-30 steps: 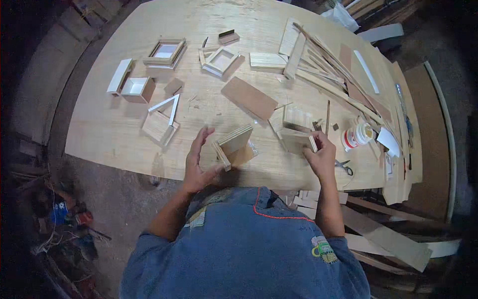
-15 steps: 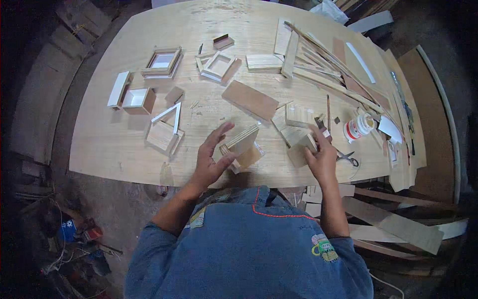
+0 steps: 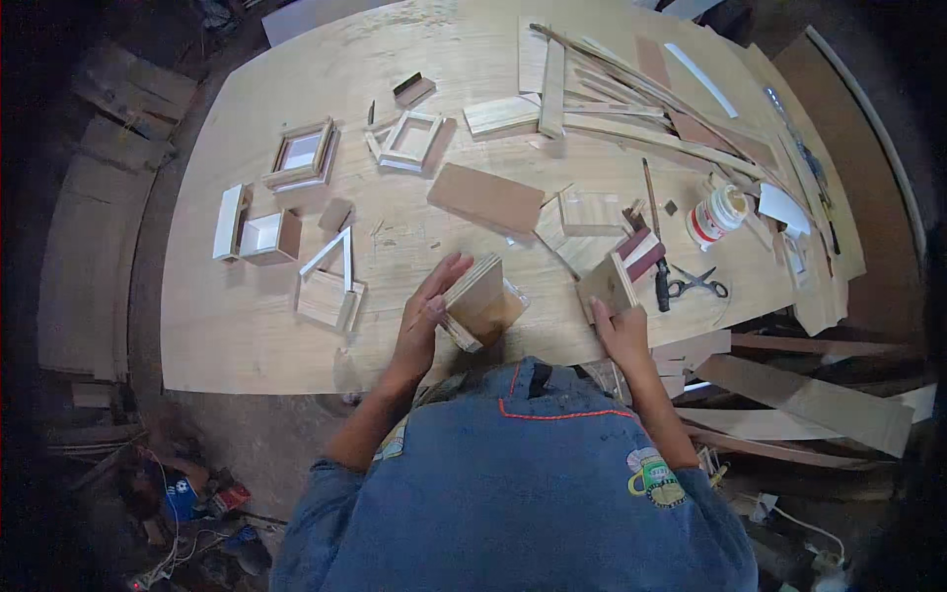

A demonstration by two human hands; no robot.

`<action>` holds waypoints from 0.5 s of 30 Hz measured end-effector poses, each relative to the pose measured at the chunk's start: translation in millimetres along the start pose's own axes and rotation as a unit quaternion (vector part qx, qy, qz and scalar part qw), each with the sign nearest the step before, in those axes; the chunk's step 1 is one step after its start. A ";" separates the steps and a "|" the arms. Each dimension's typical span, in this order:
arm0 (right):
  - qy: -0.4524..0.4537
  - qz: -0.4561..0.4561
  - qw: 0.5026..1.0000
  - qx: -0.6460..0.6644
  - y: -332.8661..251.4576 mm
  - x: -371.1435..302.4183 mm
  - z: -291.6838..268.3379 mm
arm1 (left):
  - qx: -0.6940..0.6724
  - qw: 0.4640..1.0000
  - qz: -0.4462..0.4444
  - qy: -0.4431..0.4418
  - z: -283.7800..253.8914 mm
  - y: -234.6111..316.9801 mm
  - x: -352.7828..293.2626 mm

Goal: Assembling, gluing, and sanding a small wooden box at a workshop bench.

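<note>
Resting on the table before me is a small plywood assembly (image 3: 480,301), made of an upright panel joined to other pieces. My left hand (image 3: 419,321) grips its left side, fingers along the panel edge and thumb folded near it. A small flat plywood piece (image 3: 604,286) is tilted up in my right hand (image 3: 623,333), with thumb and fingers at its lower edge. Just behind that piece lies a maroon and pale block (image 3: 644,255). A black-handled tool (image 3: 663,286) and scissors (image 3: 698,284) are right of my right hand.
A brown rectangular board (image 3: 485,197) lies ahead. An open white jar with a red label (image 3: 718,215) stands right. Small wooden frames (image 3: 412,143) and an open box (image 3: 271,239) sit left. Wood strips (image 3: 651,138) spread far right; offcuts (image 3: 809,395) lie below the table.
My left hand has closed in against the assembly from a spread pose. My right hand has raised and tilted the plywood piece, uncovering the maroon block. The whole view has shifted slightly.
</note>
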State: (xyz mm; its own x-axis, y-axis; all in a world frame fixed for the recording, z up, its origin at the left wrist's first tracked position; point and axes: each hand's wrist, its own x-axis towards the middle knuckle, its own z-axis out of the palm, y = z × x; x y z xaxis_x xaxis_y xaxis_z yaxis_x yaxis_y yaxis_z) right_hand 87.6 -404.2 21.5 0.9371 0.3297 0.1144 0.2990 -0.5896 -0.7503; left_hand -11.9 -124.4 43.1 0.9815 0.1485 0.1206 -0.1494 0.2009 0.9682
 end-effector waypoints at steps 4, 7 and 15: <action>-0.045 0.026 0.992 0.113 -13.1 12.0 11.7 | 0.049 0.999 -0.009 0.000 -0.2 -3.7 -0.7; -0.122 -0.018 0.987 0.100 -28.5 18.9 24.2 | 0.045 0.999 -0.011 0.001 2.6 -3.3 -0.2; -0.037 -0.180 0.981 0.068 -35.2 37.2 49.4 | 0.025 0.998 -0.049 0.003 2.1 -6.2 -2.8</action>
State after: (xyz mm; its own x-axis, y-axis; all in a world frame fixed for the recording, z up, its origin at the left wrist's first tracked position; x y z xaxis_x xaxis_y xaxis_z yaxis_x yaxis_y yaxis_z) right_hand 103.0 -334.8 20.0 0.7579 0.5543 0.3439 0.5767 -0.3230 -0.7504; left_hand -13.5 -128.0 37.2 0.9903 0.1369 0.0236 -0.0465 0.1667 0.9849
